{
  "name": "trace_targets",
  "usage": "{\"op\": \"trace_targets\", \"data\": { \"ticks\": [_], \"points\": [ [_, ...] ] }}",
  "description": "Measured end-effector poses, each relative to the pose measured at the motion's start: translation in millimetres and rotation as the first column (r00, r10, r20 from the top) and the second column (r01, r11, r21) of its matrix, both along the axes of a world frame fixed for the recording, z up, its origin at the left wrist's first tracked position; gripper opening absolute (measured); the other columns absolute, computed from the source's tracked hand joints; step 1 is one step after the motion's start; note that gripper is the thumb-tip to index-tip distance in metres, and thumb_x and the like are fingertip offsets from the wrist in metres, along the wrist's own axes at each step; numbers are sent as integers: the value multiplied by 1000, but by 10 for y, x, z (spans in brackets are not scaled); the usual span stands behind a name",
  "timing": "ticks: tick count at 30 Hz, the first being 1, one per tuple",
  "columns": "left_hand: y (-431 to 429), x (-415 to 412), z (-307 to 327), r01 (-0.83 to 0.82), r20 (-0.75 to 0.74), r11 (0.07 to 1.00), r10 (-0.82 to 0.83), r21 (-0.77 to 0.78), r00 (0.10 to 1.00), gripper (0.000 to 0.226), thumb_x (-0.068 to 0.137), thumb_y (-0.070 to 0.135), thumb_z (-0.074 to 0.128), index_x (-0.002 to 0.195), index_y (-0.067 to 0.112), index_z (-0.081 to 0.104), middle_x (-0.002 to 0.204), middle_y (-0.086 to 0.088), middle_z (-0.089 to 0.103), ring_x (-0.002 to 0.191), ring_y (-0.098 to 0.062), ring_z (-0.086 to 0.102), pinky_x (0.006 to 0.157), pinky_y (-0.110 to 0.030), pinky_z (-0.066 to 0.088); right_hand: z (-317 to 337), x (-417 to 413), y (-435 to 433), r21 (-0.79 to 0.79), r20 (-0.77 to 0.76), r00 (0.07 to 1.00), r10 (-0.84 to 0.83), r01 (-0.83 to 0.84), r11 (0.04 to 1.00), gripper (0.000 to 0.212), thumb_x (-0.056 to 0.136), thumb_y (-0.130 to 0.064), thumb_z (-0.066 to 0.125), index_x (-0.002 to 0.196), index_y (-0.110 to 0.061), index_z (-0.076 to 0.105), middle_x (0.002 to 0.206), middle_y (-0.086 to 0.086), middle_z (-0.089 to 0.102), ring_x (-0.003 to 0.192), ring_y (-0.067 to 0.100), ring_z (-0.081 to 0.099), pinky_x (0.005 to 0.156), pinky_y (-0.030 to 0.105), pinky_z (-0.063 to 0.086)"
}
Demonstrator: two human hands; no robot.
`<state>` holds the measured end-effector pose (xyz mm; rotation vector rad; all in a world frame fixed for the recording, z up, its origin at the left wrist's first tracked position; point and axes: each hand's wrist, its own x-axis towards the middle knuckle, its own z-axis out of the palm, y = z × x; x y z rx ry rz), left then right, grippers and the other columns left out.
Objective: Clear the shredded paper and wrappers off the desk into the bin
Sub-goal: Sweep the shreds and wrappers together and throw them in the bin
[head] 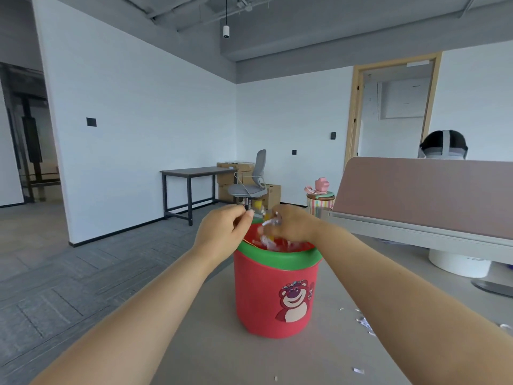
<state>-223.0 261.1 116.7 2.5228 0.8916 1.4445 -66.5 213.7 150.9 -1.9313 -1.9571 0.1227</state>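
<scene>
White paper scraps (358,370) lie on the pale grey desk (194,343) at five o'clock, with more at four o'clock beside the red plastic bin with a green rim (274,287) — these are left to clear. Shreds already show inside the bin. Over its far rim at twelve o'clock, the left hand (222,229) pinches what looks like a dark-and-yellow wrapper (251,204); the right hand (294,223) — blurred — curls round white shredded strips (270,222).

- Lighting: bright, even, diffuse; shadows faint.
- Motion blur: right hand (290,223) and the paper (266,240) below it.
- Wide-angle distortion: wall (138,107) lines bow toward the frame edges.
</scene>
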Motion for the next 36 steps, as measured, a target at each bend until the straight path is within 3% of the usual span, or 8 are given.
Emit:
{"op": "trace_targets", "data": {
  "ticks": [3, 10, 15, 20, 26, 31, 34, 36],
  "points": [
    [-2, -42, -57, 7, -6, 1000, -7, 28, 1000, 35, 92, 24, 47, 64, 5, 55, 67, -11, 59, 62, -23, 55, 59, -42, 46, -45, 33, -3, -103, -35, 999, 27, -30, 994, 28, 79, -39, 66, 91, -14, 63, 87, -1, 60, 85, 17, 55, 68, 25, 41],
    [-19, -49, -101, 6, -37, 1000, -5, 24, 999, 34, 91, 26, 48, 65, 6, 57, 72, -8, 58, 63, -21, 55, 57, -39, 47, -57, 54, -49, -9, 44, 999, -5, 6, 1000, 28, 85, -36, 59, 102, -14, 62, 106, 5, 61, 99, 21, 56, 86, 33, 46],
    [-77, -78, -146, -6, -73, 999, 9, 40, 997, 31, 90, 23, 50, 64, 6, 55, 76, -6, 54, 61, -23, 51, 54, -33, 37, -75, -25, -103, -11, -31, 999, -20, 19, 1000, 46, 97, -29, 29, 140, -12, 25, 137, 18, 47, 109, 27, 53, 91, 33, 40],
    [-142, -108, -162, -8, -89, 1000, 9, 21, 996, 27, 90, 25, 51, 70, 9, 58, 87, 0, 56, 66, -15, 48, 59, -29, 38, -83, -33, -194, 113, -2, 1000, -1, 1, 994, 40, 88, -2, 37, 125, -11, 49, 125, 13, 59, 110, 26, 56, 93, 30, 45],
    [-383, -167, -295, 8, -66, 1000, -7, 18, 998, 20, 89, 27, 51, 96, 13, 65, 113, 0, 56, 108, -16, 47, 89, -32, 42, -240, -58, -468, 403, -72, 996, 53, -20, 915, 25, 83, -4, 47, 99, -10, 65, 99, 11, 70, 92, 25, 62, 89, 38, 50],
    [-746, -285, -781, -49, -11, 991, 51, 124, 999, 32, 80, 35, 40, 88, 11, 59, 96, -5, 58, 91, -22, 58, 75, -29, 46, -525, -77, -803, 537, -62, 998, 31, 8, 843, 30, 84, -3, 47, 110, -9, 60, 114, 10, 65, 108, 28, 54, 96, 33, 41],
    [-917, -297, -1166, -1, -196, 999, -8, -46, 981, 26, 82, 36, 42, 90, 17, 58, 97, 1, 58, 90, -17, 59, 73, -37, 52, -761, -58, -1051, 629, -50, 999, -5, 36, 776, 32, 79, 2, 49, 108, -7, 60, 114, 12, 62, 107, 32, 50, 94, 35, 39],
    [-1017, -257, -1369, -17, -423, 976, -77, -215, 903, 31, 89, 35, 46, 113, 18, 55, 123, 1, 52, 115, -17, 51, 95, -39, 46, -921, -6, -1216, 600, -65, 998, -22, 57, 798, 33, 78, 2, 50, 109, -7, 59, 114, 12, 60, 106, 32, 50, 92, 33, 39]
  ]
}}
